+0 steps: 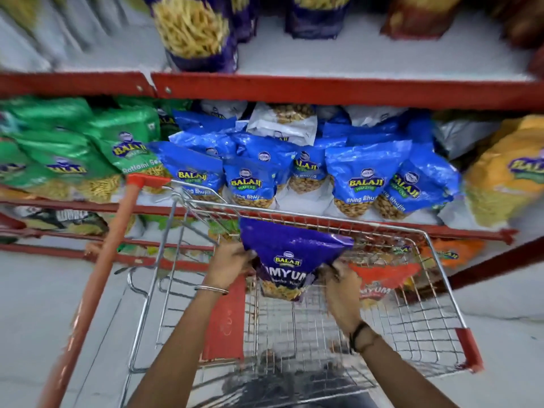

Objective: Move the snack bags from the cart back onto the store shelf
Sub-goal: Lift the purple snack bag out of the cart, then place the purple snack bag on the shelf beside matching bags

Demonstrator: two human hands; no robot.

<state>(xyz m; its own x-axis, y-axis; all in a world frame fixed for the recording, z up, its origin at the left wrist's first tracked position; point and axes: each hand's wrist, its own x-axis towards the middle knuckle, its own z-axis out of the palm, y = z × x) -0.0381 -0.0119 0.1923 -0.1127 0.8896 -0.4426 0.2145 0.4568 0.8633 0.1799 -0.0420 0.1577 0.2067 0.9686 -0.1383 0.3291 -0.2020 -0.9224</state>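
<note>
A purple snack bag [290, 254] hangs above the wire cart [441, 293], held between both hands over the basket's front half, its flared top edge up and level with the cart's far rim. The left hand [228, 265] grips the bag's left side just below the flared top, fingers curled shut onto the foil; a thin metal bangle [211, 289] sits on that wrist. The right hand [341, 285] closes on the bag's lower right side, near the clear window where the snack shows, with a dark band [357, 334] around its wrist. A red-orange snack bag [382, 279] lies in the cart just to the right of the right hand, against the far right corner of the basket, apart from the held bag. Beyond the cart stands the store shelf [338, 91] with red edges: blue bags [365, 178] fill the middle tier directly behind the held bag, green bags [123, 142] crowd to their left, and a yellow bag [506, 178] sits to their right. On the tier above, a purple bag of yellow sticks [194, 30] stands upright. The cart's orange handle bar [109, 248] slants down the left side.
</note>
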